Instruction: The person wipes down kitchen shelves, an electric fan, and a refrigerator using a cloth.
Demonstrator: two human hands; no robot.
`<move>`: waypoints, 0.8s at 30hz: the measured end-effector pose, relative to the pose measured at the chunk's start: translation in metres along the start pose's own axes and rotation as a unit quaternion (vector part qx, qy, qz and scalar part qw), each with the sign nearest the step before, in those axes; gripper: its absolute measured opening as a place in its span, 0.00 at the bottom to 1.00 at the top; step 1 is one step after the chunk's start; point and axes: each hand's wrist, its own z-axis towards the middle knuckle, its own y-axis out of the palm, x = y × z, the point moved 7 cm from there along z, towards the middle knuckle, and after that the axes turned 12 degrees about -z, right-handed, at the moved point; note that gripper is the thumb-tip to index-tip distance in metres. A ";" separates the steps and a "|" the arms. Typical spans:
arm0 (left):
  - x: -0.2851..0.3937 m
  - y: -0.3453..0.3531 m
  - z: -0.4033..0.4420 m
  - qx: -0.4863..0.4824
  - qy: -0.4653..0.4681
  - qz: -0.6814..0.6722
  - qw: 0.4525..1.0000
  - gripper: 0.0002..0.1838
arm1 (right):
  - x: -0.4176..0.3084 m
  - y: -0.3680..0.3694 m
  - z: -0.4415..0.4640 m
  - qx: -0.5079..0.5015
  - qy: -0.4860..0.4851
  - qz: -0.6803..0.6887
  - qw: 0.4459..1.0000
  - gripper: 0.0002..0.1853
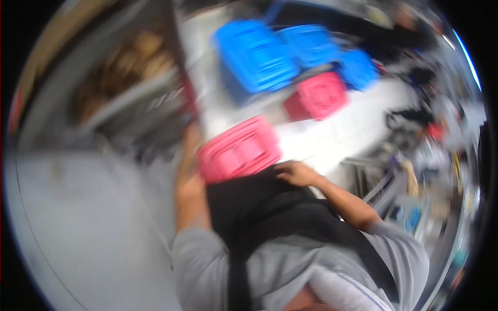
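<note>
The left hand [192, 132] is blurred and extended beside the lower end of a dark red, straight upright edge [185, 78]; whether it is open or closed, or whether the edge is gripped, cannot be told. The right hand [295, 173], its fingers loosely bent, is held at the upper right part of a black cloth apron [254, 199]; whether the cloth is pinched cannot be told.

Just beyond the apron, between the hands, a pink rectangular plastic bin with a ridged lid [241, 150] is seen, its near edge partly hidden by the cloth. Open room is left on the white floor [358, 116], from the right of this bin toward the far right. That space is bounded on the right by a grey metal frame [363, 173] and on the left by the dark red edge. Near left, a broad, smooth grey surface [83, 217] is spread out.

Farther off, a large blue lidded plastic bin [257, 54] is placed, with two smaller blue lidded bins [309, 45] to its right. A smaller pink lidded bin [321, 96] is set in front of them. The contents of all these are hidden by lids. Far left, brown, blurred items [135, 57] are held behind a grey rim [129, 98].
</note>
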 end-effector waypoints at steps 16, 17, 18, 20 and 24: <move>0.263 -0.191 -0.277 -0.024 0.128 -0.646 0.752 0.34 | -0.158 -0.137 -0.035 0.125 -0.141 0.287 0.939 0.21; 0.264 -0.176 -0.266 -0.135 0.056 -0.733 0.664 0.35 | -0.156 -0.153 -0.045 0.146 -0.123 0.288 0.938 0.21; 0.269 -0.171 -0.258 -0.158 0.062 -0.731 0.661 0.35 | -0.163 -0.173 -0.055 0.192 -0.169 0.250 0.934 0.20; 0.259 -0.182 -0.254 -0.212 0.093 -0.685 0.691 0.35 | -0.179 -0.181 -0.048 0.233 -0.226 0.214 0.921 0.20; 0.239 -0.192 -0.256 -0.299 0.145 -0.585 0.740 0.36 | -0.146 -0.201 -0.065 0.364 -0.119 0.249 0.890 0.17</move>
